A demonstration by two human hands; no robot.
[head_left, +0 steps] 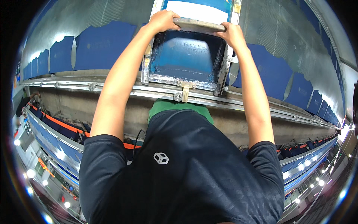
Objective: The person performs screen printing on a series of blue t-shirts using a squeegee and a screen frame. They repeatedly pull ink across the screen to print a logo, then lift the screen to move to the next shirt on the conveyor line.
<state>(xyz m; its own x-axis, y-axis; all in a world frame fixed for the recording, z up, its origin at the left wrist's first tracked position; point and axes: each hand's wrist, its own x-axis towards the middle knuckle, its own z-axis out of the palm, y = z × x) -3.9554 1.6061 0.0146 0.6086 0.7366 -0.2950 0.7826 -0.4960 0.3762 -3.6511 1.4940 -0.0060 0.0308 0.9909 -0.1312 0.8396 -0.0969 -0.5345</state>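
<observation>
The left hand (163, 21) and right hand (232, 34) clasp the squeegee (199, 25) across the screen (182, 58) — apparently a print stroke, next calling for level, even pressure.

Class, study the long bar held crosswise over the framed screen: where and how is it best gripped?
Probably at both ends, reaching from the person's near side: the bar is long, narrow and runs across the screen, so paired end grips should steady it. The left hand and right hand hold one end each.
</observation>
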